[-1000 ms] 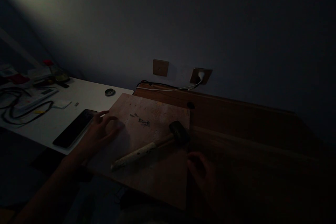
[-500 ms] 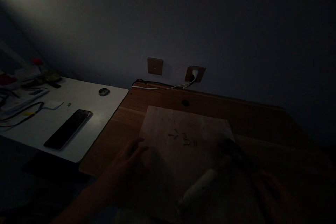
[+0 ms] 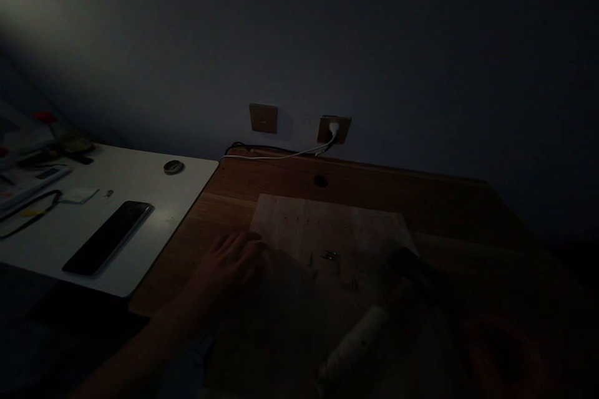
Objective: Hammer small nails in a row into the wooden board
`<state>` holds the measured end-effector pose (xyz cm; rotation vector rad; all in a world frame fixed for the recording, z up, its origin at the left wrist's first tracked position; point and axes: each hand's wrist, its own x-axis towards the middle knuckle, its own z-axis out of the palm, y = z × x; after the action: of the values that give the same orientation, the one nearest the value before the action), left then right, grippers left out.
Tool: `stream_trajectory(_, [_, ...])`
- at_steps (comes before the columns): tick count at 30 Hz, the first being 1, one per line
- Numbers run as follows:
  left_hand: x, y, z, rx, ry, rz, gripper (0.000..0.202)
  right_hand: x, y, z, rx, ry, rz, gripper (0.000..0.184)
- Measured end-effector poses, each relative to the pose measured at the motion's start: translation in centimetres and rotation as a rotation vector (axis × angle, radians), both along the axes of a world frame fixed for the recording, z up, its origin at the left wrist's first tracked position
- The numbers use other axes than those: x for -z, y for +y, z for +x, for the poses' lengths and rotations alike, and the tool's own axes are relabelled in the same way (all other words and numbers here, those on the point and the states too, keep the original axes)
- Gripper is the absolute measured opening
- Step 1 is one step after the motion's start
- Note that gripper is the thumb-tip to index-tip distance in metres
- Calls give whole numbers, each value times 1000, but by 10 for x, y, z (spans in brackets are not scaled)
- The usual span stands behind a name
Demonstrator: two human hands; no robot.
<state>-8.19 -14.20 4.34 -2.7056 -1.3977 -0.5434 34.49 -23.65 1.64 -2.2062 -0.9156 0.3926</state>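
The scene is very dark. At the left edge of a pale wooden board (image 3: 327, 215) is my left hand (image 3: 236, 255), its fingers bent over the edge and gripping it. Several small metal nails or screws (image 3: 330, 255) lie loose on the board. Nearer to me a hammer lies slanted across it, with a dark head (image 3: 412, 268) and a light handle (image 3: 356, 341). To the right of the hammer my right hand (image 3: 503, 349) shows only as a dim shape by the board's right side; its fingers are lost in shadow.
Under the board is a brown wooden table (image 3: 224, 199) with a round dark hole (image 3: 321, 181). A white table (image 3: 154, 199) adjoins on the left, bearing a phone (image 3: 110, 238), a small round tin (image 3: 173, 167) and cables (image 3: 58, 193). A plug (image 3: 334, 129) sits in a wall socket.
The board has shifted slightly right on the table, with my left hand at its edge. The loose metal pieces have slid toward me and spread differently. The view has turned a little right.
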Motion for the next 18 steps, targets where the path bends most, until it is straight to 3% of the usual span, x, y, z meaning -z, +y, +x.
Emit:
stream_trajectory(5, [-2, 16, 25, 175, 4, -95, 19, 8, 2, -41, -391, -55, -38, 46])
stream_trajectory(10, [-1, 23, 37, 304, 51, -130, 25, -1, 17, -68, -619, -99, -121, 40])
stream_trajectory(13, [-1, 23, 38, 313, 58, -130, 23, -11, 22, -71, -639, -43, -186, 41])
stream_trajectory(18, [-2, 22, 35, 297, 29, -160, 16, -17, 16, -63, -481, 124, -150, 47])
